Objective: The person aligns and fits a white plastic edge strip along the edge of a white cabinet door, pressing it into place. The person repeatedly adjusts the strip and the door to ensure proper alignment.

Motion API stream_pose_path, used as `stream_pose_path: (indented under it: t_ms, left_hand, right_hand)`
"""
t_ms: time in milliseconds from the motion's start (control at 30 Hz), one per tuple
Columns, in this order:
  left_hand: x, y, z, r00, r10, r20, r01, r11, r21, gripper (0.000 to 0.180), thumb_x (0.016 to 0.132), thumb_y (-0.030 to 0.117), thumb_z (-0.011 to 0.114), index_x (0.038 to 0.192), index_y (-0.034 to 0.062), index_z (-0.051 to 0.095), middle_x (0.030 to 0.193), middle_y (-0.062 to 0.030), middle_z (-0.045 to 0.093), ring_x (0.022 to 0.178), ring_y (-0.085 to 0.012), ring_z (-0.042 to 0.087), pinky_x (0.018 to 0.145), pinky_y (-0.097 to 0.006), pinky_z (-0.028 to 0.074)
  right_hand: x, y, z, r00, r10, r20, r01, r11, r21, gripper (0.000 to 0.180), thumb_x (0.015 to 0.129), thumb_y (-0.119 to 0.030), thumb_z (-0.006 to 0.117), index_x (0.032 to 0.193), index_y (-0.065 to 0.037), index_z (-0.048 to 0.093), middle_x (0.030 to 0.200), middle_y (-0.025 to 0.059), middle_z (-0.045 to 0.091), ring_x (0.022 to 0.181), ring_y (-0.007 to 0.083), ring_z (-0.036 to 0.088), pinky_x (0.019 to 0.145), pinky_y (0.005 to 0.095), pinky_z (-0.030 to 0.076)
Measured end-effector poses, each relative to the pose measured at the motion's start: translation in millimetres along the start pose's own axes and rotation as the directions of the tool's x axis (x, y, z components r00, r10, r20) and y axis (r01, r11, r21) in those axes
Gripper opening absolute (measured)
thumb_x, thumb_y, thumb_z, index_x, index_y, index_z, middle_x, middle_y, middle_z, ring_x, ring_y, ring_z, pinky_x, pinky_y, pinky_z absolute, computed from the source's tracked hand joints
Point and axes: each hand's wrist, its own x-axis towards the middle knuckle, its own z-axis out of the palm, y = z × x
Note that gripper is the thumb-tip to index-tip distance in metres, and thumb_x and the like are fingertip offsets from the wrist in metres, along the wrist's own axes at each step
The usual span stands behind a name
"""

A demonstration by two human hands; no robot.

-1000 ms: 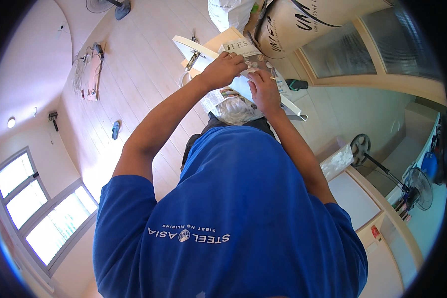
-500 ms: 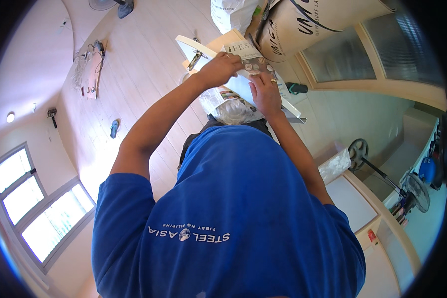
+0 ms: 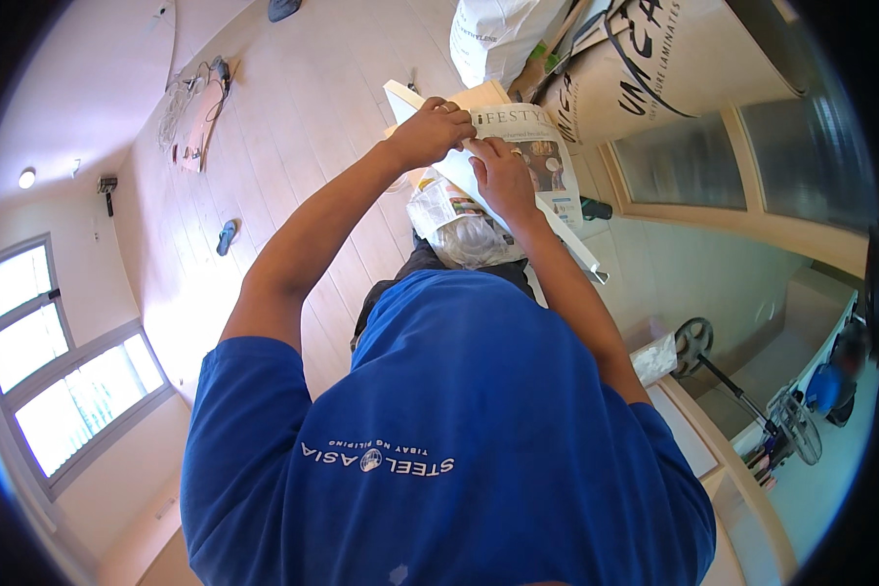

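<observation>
A sheet of newspaper [image 3: 545,151] stands up beyond my hands, with its printed side facing me. My left hand [image 3: 432,133] is closed on its left edge, the fingers bent over and the tips partly hidden. Close beside it, my right hand [image 3: 506,181] is also closed at the same edge, thumb toward me. Beneath both hands lies a white panel [image 3: 401,101], slanting from upper left to lower right across my lap. Its middle is covered by my hands and the paper. Nearer to me sits a clear plastic bundle [image 3: 471,240] with printed paper in it.
A white sack [image 3: 498,44] and a large brown printed sheet [image 3: 654,73] stand at the far side. Framed glass panels [image 3: 679,166] are on the right. A slipper [image 3: 227,237] and a board with coiled cord [image 3: 200,122] lie on the floor at left.
The newspaper has risen and shows more of its printed face. My right hand has shifted left and come closer to my left hand. The whole view has turned slightly.
</observation>
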Motion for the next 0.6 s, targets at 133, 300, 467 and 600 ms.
stream_pose_path:
  t_ms: [133,300,467,600]
  left_hand:
    - [-2,-1,-3,1.0,0.012,0.019,-0.012,1.0,0.0,0.027,0.092,0.015,0.077,0.118,0.0102,0.071,0.119,-0.0046,0.067,0.129,-0.0278,0.06,0.118,-0.049,0.039]
    - [-4,-8,-7,0.999,0.042,0.018,-0.043,0.997,0.058,0.03,0.093,0.018,0.077,0.12,0.009,0.07,0.12,-0.005,0.066,0.131,-0.0286,0.058,0.117,-0.049,0.04]
    - [-7,-7,-4,0.999,0.043,0.009,-0.044,0.996,0.081,0.027,0.093,0.016,0.074,0.118,0.0089,0.067,0.12,-0.0061,0.065,0.129,-0.0294,0.058,0.117,-0.047,0.04]
    - [-6,-4,0,0.999,0.05,-0.018,-0.048,0.995,0.09,0.024,0.095,0.017,0.071,0.117,0.0093,0.066,0.118,-0.0059,0.065,0.127,-0.029,0.059,0.117,-0.048,0.04]
  right_hand:
    - [7,-1,10,0.997,-0.053,-0.051,0.053,0.999,0.01,0.024,0.097,-0.013,0.073,0.12,-0.005,0.071,0.111,0.013,0.067,0.1,0.0365,0.069,0.085,0.0493,0.058]
    - [1,2,18,0.993,-0.08,-0.09,0.077,0.996,-0.034,0.021,0.096,-0.015,0.075,0.115,-0.006,0.073,0.108,0.0124,0.066,0.1,0.0352,0.068,0.086,0.0482,0.057]
    - [4,-3,17,0.994,-0.063,-0.092,0.055,0.995,-0.083,0.018,0.096,-0.016,0.076,0.112,-0.007,0.074,0.105,0.0118,0.065,0.1,0.0352,0.067,0.086,0.0492,0.056]
    - [3,-1,18,0.989,-0.089,-0.116,0.077,0.992,-0.101,0.015,0.096,-0.017,0.075,0.107,-0.008,0.073,0.102,0.0104,0.064,0.098,0.034,0.067,0.085,0.0491,0.055]
